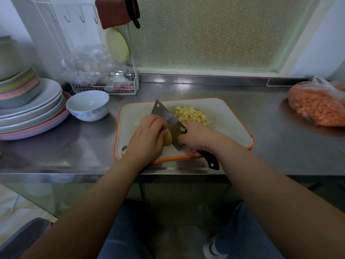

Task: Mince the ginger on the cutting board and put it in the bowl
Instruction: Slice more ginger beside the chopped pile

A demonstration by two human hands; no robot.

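Observation:
A white cutting board (231,124) with an orange rim lies on the steel counter. On its far half sits a heap of minced ginger (192,114). My left hand (147,137) holds a whole piece of ginger (168,140) down on the board with curled fingers. My right hand (197,136) grips the black handle of a cleaver (168,118), whose blade stands against the ginger piece, right beside my left fingers. A white bowl (87,105) with blue pattern stands to the left of the board, with nothing in it.
A stack of plates (29,113) stands at the far left beside the bowl. A white wire rack (112,86) with plastic bags stands behind the bowl. A plastic bag of orange food (317,105) lies at the right. The counter's front edge runs just below the board.

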